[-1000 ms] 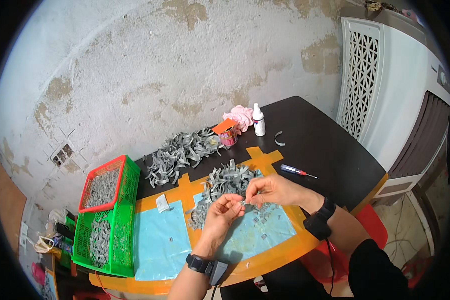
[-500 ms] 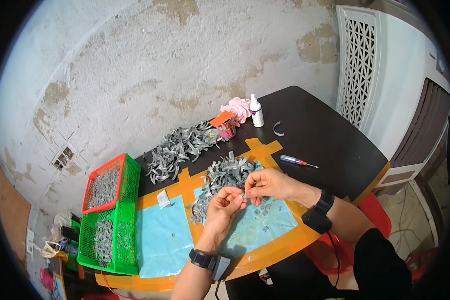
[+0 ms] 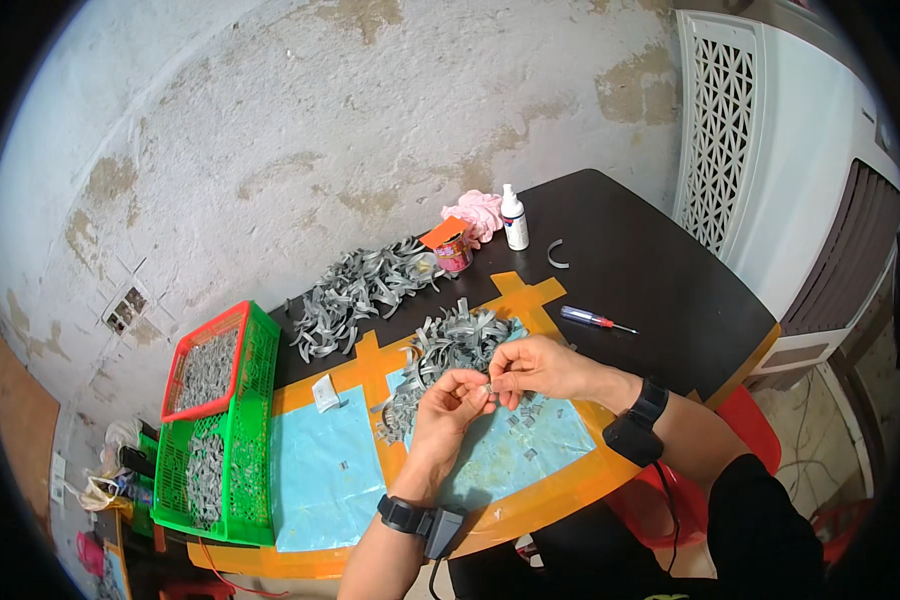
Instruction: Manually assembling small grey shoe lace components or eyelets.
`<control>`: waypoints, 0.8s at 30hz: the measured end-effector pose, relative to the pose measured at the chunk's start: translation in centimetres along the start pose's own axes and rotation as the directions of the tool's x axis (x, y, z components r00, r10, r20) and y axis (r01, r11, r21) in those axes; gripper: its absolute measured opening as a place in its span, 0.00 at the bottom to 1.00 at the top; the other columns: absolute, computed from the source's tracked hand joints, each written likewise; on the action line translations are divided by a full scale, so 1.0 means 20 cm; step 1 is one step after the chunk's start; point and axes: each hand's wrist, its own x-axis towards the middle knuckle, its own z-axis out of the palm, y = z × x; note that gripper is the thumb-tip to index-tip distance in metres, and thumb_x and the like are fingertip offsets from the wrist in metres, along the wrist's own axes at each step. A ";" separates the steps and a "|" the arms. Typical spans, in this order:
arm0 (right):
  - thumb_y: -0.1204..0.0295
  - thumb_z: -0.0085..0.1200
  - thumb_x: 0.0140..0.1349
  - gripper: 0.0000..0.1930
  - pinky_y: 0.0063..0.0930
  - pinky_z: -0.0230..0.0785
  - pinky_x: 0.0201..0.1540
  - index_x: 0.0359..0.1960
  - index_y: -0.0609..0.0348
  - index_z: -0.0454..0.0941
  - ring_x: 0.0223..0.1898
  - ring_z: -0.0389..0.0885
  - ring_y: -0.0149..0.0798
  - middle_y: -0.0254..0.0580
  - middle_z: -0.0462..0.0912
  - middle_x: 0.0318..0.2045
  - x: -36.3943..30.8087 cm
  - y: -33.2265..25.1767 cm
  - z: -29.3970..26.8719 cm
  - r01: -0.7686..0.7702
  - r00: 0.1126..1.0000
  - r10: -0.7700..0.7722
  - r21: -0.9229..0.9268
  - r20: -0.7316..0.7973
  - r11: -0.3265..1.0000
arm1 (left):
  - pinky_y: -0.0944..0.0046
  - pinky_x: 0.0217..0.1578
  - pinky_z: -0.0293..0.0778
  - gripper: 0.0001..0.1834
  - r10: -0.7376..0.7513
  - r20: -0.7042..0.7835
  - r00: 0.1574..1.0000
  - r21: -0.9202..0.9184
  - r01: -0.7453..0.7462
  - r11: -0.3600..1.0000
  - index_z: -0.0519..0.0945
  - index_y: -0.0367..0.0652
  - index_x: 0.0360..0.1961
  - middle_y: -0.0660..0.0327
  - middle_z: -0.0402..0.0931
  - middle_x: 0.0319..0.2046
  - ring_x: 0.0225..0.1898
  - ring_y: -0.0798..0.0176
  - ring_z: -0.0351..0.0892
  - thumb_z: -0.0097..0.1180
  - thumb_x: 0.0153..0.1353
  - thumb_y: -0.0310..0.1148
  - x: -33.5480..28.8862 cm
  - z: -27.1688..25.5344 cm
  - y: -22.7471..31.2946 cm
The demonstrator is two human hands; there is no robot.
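Note:
Fingertip to fingertip, my left hand (image 3: 450, 408) and my right hand (image 3: 538, 370) meet over the near part of the table. Both are closed in a pinch around something small and pale, mostly covered by the fingers, whose kind I cannot make out. Just beyond them lies a heap of curled grey strips (image 3: 460, 340). Small grey pieces (image 3: 400, 415) gather beside my left hand, and a few more are scattered on the blue sheet (image 3: 490, 480) under my hands. Orange tape (image 3: 370, 365) frames the sheet.
At left, a red basket (image 3: 245, 365) of small grey pieces rests on a green basket (image 3: 255, 480) holding more. Farther back are another strip pile (image 3: 360, 290), a red can (image 3: 454, 253), a pink cloth (image 3: 478, 212) and a white bottle (image 3: 515, 220). A screwdriver (image 3: 588, 317) lies to the right.
My hands stay together in nearly the same place, with only a slight shift of the fingers. The view has moved very slightly; nothing on the table has visibly changed place.

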 end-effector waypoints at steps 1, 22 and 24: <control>0.74 0.52 0.64 0.06 0.22 0.75 0.34 0.36 0.65 0.72 0.30 0.79 0.29 0.38 0.79 0.30 0.00 0.00 0.00 0.000 1.000 0.000 -0.001 0.001 1.000 | 0.73 0.39 0.74 0.06 -0.001 -0.005 1.000 0.004 0.001 1.000 0.74 0.41 0.40 0.64 0.77 0.35 0.34 0.71 0.76 0.52 0.63 0.22 0.00 0.01 0.00; 0.78 0.53 0.61 0.01 0.21 0.70 0.36 0.32 0.62 0.76 0.31 0.74 0.26 0.34 0.71 0.34 0.02 -0.03 0.03 0.474 0.875 -0.484 -0.176 -0.018 0.863 | 0.73 0.41 0.76 0.05 -0.019 0.107 0.994 -0.199 0.040 0.979 0.73 0.40 0.39 0.63 0.77 0.35 0.37 0.69 0.79 0.53 0.62 0.23 0.01 -0.12 0.05; 0.76 0.52 0.63 0.02 0.21 0.70 0.37 0.34 0.62 0.74 0.33 0.75 0.27 0.34 0.74 0.35 0.00 -0.03 0.01 0.239 0.971 -0.239 0.028 -0.010 0.971 | 0.72 0.42 0.76 0.09 -0.027 0.065 0.998 -0.247 0.042 0.968 0.74 0.39 0.43 0.63 0.77 0.37 0.39 0.69 0.78 0.54 0.62 0.23 -0.01 0.00 0.12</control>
